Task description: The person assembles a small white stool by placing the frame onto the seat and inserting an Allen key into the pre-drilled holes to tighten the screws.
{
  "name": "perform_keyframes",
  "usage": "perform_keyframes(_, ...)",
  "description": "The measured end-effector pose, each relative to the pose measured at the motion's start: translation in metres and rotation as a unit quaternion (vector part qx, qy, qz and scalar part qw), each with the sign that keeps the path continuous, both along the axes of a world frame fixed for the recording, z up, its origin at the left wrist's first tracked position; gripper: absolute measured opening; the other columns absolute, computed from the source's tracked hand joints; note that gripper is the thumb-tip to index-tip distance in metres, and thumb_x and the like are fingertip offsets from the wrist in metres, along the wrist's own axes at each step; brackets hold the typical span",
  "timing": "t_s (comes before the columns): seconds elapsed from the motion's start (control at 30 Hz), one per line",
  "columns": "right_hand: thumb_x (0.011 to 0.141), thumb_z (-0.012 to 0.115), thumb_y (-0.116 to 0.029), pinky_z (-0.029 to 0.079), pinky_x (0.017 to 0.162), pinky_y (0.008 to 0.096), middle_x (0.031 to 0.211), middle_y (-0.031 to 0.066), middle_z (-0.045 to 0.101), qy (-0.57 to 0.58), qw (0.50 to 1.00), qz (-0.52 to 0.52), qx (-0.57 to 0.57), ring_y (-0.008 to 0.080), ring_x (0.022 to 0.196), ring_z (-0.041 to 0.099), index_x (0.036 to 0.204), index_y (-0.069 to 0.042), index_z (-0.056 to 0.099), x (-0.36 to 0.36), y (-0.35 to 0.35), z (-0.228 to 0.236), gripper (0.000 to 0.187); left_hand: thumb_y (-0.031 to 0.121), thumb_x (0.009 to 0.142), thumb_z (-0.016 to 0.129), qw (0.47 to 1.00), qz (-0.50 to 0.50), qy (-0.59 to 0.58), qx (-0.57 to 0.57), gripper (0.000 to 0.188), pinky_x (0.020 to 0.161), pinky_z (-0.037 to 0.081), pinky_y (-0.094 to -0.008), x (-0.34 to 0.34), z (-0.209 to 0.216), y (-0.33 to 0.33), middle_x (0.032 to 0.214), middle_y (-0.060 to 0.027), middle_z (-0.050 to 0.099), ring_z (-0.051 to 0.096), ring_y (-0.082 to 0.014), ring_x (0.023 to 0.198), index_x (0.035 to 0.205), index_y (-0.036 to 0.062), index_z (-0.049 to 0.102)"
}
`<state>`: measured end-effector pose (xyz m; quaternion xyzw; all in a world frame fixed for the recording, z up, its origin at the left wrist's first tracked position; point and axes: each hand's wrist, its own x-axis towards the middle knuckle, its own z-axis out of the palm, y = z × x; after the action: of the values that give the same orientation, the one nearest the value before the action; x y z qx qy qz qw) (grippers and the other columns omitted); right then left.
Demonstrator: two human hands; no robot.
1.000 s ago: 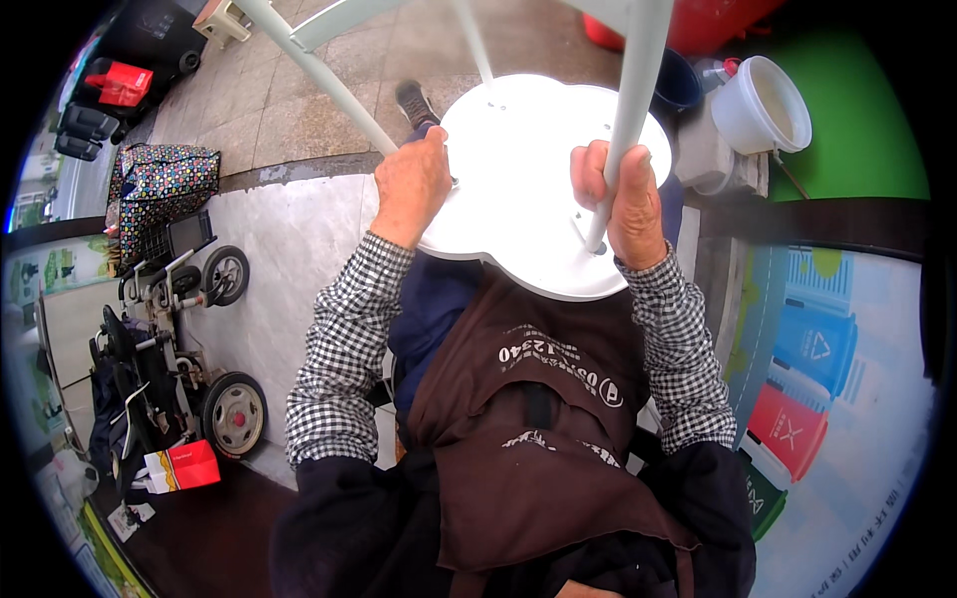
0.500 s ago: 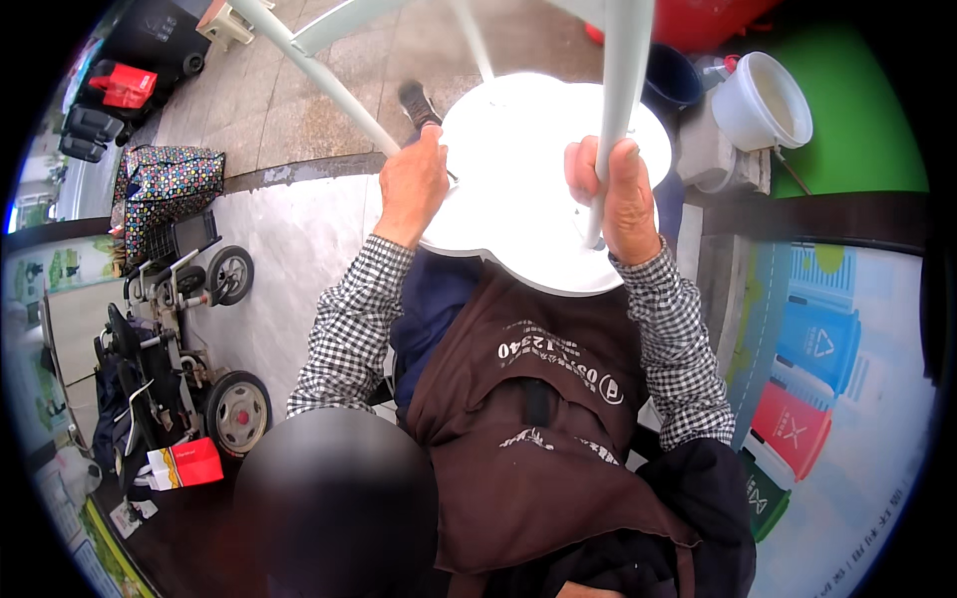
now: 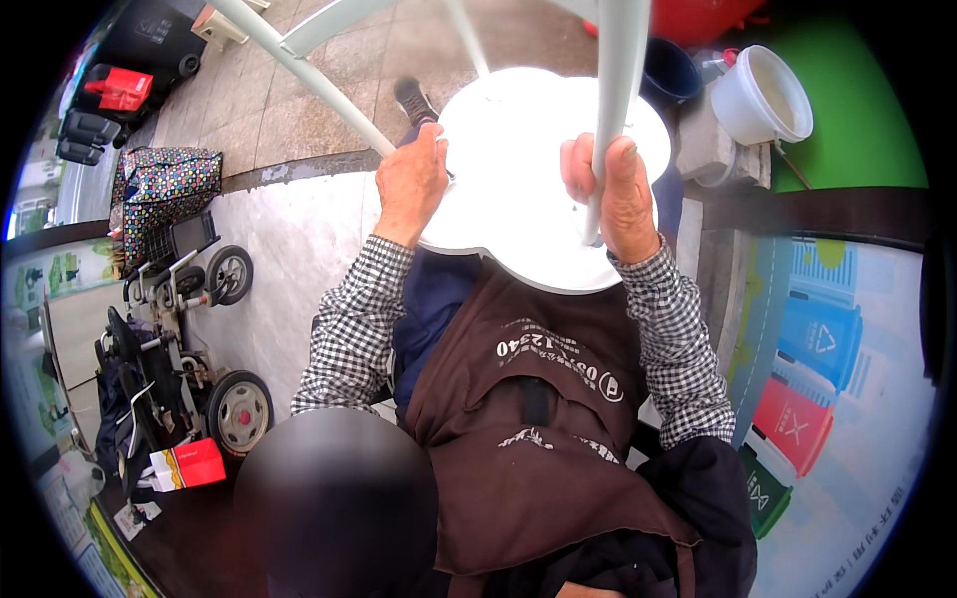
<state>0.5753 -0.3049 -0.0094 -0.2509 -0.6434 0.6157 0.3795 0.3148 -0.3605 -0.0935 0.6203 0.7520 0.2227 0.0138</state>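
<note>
A white table [image 3: 518,179] with a cloud-shaped top rests upside down across my lap, over a brown apron [image 3: 558,349]. Its pale legs point up and away from me. My left hand [image 3: 411,187] is closed round the foot of the left leg [image 3: 329,95], where it meets the top. The right leg [image 3: 620,80] is gripped low down by my right hand [image 3: 623,204], thumb along one side and fingers curled on the other. The far legs show only in part at the upper edge.
A wheeled folding cart [image 3: 179,329] stands at the left, below a dotted bag [image 3: 169,189]. Far right, a white bucket [image 3: 763,100] sits on a grey block [image 3: 718,140], near a dark blue bucket [image 3: 670,75]. A panel with pictured bins [image 3: 817,339] runs along the right side.
Both hands keep their holds on the legs. The view has shifted very slightly; the table and hands stay almost where they were.
</note>
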Motion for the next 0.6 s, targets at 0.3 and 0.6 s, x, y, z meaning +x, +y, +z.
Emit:
perform_keyframes(0.3,0.098,0.033,-0.084,0.03,0.059,0.0264,0.065,-0.0026,0.041,0.013,1.0,0.004,0.004,0.0088,0.062,0.036,0.067,-0.014,0.044,0.001,-0.001,-0.003,0.078,0.024,0.103,0.063,0.991,0.0,-0.133,0.01,0.02,0.067,0.055,-0.0443,0.001,-0.004,-0.008,0.077,-0.0144,0.072,0.071,-0.0328,0.07,0.106,0.0047,0.064)
perform_keyframes(0.6,0.097,0.033,-0.085,0.03,0.059,0.0262,0.065,-0.0025,0.041,0.01,1.0,0.011,-0.004,0.0088,0.062,0.036,0.066,-0.014,0.044,0.001,-0.001,-0.003,0.079,0.018,0.103,0.056,0.91,0.054,-0.411,-0.007,0.023,0.053,0.049,-0.0305,0.012,-0.029,-0.019,0.07,-0.0058,0.07,0.061,-0.0133,0.052,0.097,-0.0015,0.065)
